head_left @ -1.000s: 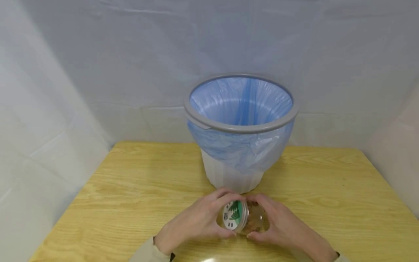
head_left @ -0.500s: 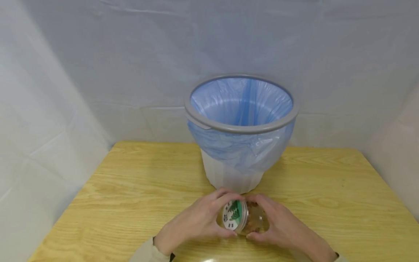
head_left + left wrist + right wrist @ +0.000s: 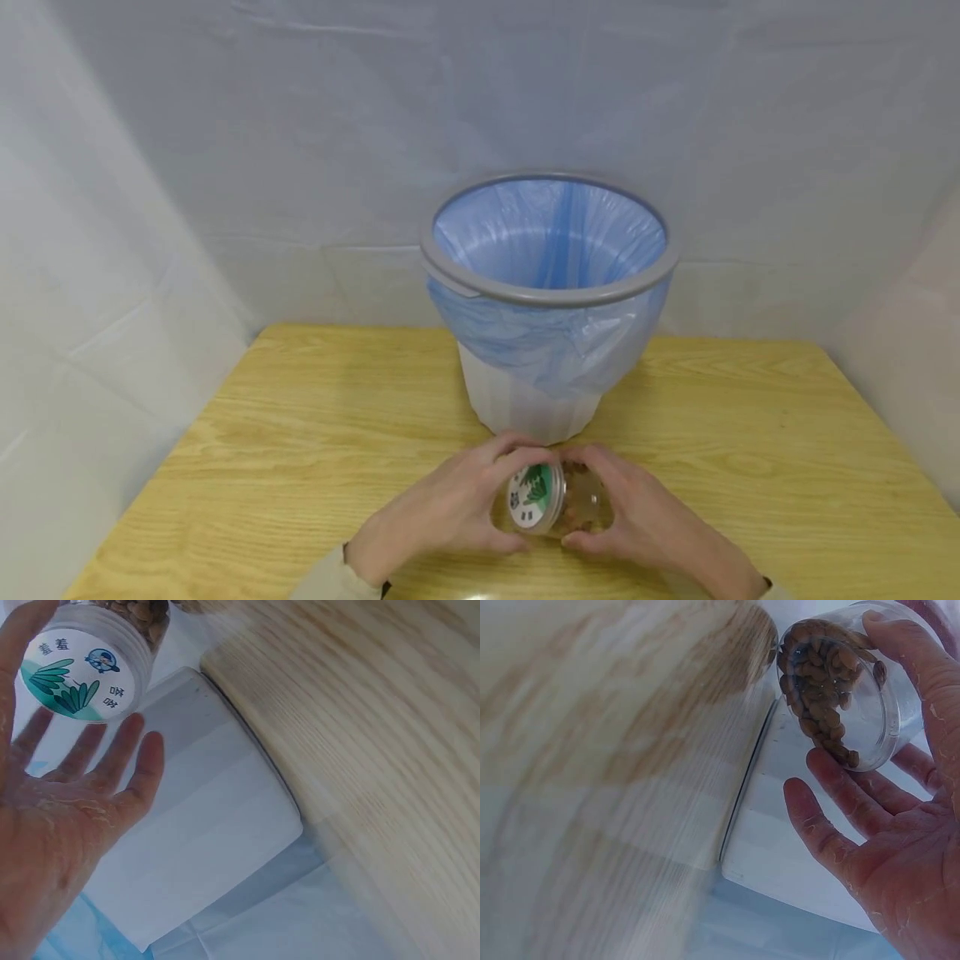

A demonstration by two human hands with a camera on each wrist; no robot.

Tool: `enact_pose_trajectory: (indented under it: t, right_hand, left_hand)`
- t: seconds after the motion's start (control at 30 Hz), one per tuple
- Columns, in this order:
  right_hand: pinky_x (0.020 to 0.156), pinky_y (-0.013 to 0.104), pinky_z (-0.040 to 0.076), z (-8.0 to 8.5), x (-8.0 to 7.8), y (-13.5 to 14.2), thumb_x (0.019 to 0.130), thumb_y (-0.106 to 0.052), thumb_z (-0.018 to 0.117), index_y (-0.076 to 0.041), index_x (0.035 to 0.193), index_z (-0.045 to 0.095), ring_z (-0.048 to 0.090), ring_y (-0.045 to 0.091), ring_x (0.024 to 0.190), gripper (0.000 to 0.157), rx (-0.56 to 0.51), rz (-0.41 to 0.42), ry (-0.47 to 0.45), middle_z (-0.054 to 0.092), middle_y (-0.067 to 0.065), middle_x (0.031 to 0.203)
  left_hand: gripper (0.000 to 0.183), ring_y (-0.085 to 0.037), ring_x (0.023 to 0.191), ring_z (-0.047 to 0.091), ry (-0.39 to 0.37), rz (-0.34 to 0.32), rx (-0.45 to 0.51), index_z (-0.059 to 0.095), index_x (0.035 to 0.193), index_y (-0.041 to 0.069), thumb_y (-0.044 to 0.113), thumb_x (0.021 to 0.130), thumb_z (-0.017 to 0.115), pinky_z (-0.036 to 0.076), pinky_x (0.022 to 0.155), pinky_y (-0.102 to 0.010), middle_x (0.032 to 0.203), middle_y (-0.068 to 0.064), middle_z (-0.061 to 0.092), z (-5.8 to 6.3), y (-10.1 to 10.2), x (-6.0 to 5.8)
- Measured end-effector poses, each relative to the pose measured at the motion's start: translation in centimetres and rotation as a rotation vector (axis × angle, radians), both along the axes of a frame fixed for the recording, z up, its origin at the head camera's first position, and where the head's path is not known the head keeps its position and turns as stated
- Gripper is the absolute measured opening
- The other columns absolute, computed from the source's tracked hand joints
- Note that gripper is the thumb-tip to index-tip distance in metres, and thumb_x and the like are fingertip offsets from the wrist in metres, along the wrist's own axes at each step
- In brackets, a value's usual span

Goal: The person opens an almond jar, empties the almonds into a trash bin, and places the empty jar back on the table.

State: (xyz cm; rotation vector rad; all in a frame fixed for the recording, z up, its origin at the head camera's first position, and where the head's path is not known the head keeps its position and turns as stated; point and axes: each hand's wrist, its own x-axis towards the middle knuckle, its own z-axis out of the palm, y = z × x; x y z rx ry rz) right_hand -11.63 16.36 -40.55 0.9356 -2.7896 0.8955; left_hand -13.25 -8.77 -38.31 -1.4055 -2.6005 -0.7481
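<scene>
A clear jar (image 3: 579,502) of small brown pieces lies tilted on its side between both hands, in front of the bin. Its round lid (image 3: 79,675) carries a white and green label with leaves and faces left. My left hand (image 3: 457,504) curves round the lid, fingertips at its rim and thumb below in the head view. With thumb and fingers, my right hand (image 3: 648,512) grips the jar's body near its base. In the right wrist view the brown pieces (image 3: 821,686) are heaped along one side of the jar; the lid is hidden there.
Just behind the hands stands a white bin (image 3: 525,408) with a grey rim (image 3: 551,296) and a blue plastic liner (image 3: 547,342) folded over it. It stands on a wood-grain table (image 3: 322,400). White sheeting (image 3: 300,125) hangs behind and at both sides.
My left thumb has shifted slightly down and left, a little away from the lid. Jar and right hand have moved very slightly left.
</scene>
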Motion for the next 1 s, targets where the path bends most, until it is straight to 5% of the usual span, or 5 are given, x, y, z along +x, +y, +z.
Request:
enact_pose_trajectory:
  t: [0.23, 0.6, 1.0]
  right_hand:
    - [0.091, 0.030, 0.051, -0.11, 0.01, 0.03, 0.068, -0.046, 0.081, -0.038, 0.131, 0.040, 0.055, 0.004, 0.112, 0.076, -0.012, 0.028, 0.039, 0.048, -0.024, 0.123]
    - [0.086, 0.028, 0.051, 0.15, -0.09, 0.12, 0.065, -0.051, 0.081, -0.040, 0.127, 0.041, 0.054, 0.000, 0.108, 0.075, -0.022, -0.026, -0.099, 0.048, -0.026, 0.122]
    - [0.087, 0.029, 0.052, -0.34, -0.26, 0.30, 0.065, -0.051, 0.080, -0.040, 0.128, 0.041, 0.054, 0.001, 0.109, 0.075, -0.047, 0.004, -0.034, 0.050, -0.022, 0.122]
  left_hand:
    - [0.078, -0.010, 0.112, 0.051, 0.109, -0.023, 0.002, 0.043, 0.134, 0.034, 0.028, 0.066, 0.081, 0.051, 0.085, -0.031, 0.137, 0.004, 0.043, -0.11, -0.27, -0.02]
    - [0.072, -0.008, 0.112, 0.052, 0.102, -0.062, 0.050, 0.045, 0.131, 0.029, 0.027, 0.068, 0.080, 0.048, 0.094, -0.024, 0.132, 0.006, 0.045, -0.33, -0.04, -0.28]
    - [0.074, -0.005, 0.115, 0.049, 0.025, -0.049, 0.047, 0.043, 0.133, 0.030, 0.026, 0.069, 0.079, 0.047, 0.096, -0.023, 0.132, 0.008, 0.043, -0.34, -0.22, -0.38]
